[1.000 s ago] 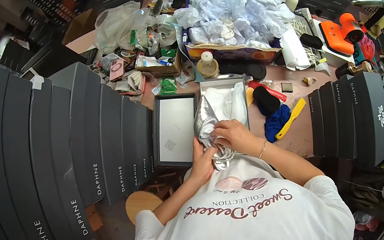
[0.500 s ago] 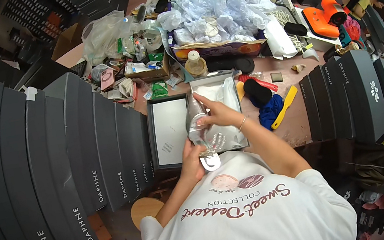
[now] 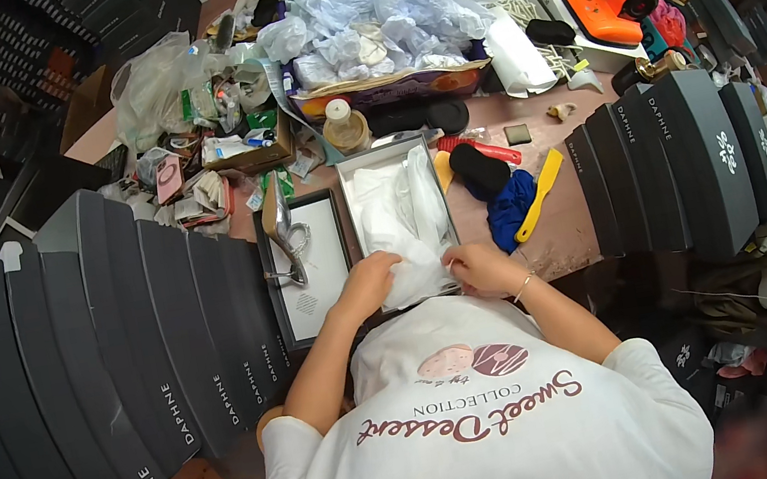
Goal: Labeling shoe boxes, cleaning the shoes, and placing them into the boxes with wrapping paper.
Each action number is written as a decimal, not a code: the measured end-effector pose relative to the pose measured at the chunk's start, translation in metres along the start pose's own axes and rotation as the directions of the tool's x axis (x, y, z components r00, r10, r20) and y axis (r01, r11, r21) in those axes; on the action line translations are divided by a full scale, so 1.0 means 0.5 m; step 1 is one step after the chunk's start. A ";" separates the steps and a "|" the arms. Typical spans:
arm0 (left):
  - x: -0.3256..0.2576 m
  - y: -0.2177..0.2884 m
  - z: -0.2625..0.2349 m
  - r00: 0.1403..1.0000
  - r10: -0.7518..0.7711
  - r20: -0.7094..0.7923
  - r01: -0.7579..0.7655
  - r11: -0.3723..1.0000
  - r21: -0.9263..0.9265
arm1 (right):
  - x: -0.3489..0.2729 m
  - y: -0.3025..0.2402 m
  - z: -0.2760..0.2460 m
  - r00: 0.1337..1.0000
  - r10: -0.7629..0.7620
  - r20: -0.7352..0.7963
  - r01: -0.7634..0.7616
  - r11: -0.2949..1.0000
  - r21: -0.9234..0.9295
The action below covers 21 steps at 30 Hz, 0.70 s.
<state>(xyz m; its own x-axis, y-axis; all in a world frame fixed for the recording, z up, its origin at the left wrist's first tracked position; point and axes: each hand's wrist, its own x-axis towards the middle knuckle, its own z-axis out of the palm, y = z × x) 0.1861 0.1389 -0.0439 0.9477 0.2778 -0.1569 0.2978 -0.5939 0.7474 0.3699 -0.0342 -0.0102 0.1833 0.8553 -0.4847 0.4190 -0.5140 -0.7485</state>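
An open shoe box (image 3: 350,207) lined with white tissue paper (image 3: 406,220) lies in front of me on the brown table. My left hand (image 3: 366,283) grips the paper's near left edge. At the near right corner my right hand (image 3: 480,269) pinches the same sheet; a thin bracelet is on that wrist. Left of the box lies its black lid (image 3: 329,279), inner side up. A shiny high-heeled shoe (image 3: 288,245) stands on it, a hand's width from my left hand.
Rows of black shoe boxes (image 3: 157,338) stand on the left, and more black boxes (image 3: 685,159) on the right. Crumpled white paper (image 3: 387,16) is heaped at the back. A blue cloth (image 3: 511,203), a yellow tool (image 3: 539,196), black pads (image 3: 478,168) and an orange tool (image 3: 608,4) lie to the right.
The shoe that my hands held over the box now stands on the lid at the left. Both hands have come down onto the tissue paper at the box's near end.
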 end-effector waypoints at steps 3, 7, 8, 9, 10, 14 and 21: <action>-0.021 -0.014 -0.071 0.919 0.029 -0.393 -0.013 0.999 0.042 | -0.002 0.009 -0.002 0.996 0.039 -0.082 -0.037 0.999 0.022; -0.033 -0.119 -0.153 0.868 -0.093 -0.487 0.227 0.948 0.224 | 0.104 0.052 0.098 0.991 -0.065 -0.116 0.022 0.939 -0.342; -0.042 -0.163 -0.147 0.888 -0.186 -0.420 0.325 0.901 0.288 | 0.102 0.009 0.099 0.991 -0.005 -0.135 -0.051 0.911 -0.409; -0.050 -0.173 -0.143 0.921 -0.212 -0.327 0.338 0.852 0.400 | 0.116 0.012 0.110 0.980 -0.056 -0.190 -0.026 0.915 -0.404; -0.045 -0.099 -0.150 0.904 -0.316 -0.287 0.417 0.794 0.442 | 0.125 0.027 0.114 0.966 -0.077 -0.245 -0.023 0.924 -0.382; -0.040 0.107 -0.149 0.878 0.024 -0.478 0.156 0.930 0.333 | 0.082 -0.030 0.061 0.901 -0.073 -0.429 -0.022 0.977 -0.212; 0.036 0.101 -0.057 0.993 -0.103 0.066 0.062 0.888 0.455 | -0.082 -0.022 -0.097 0.717 -0.039 -0.696 0.004 0.999 -0.051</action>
<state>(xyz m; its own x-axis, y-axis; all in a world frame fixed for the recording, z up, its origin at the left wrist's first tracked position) 0.2150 0.1355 0.0097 0.9175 0.2875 -0.2750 0.3755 -0.8540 0.3602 0.4008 -0.0602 0.0397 0.7340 0.6792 -0.0039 0.4648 -0.5064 -0.7263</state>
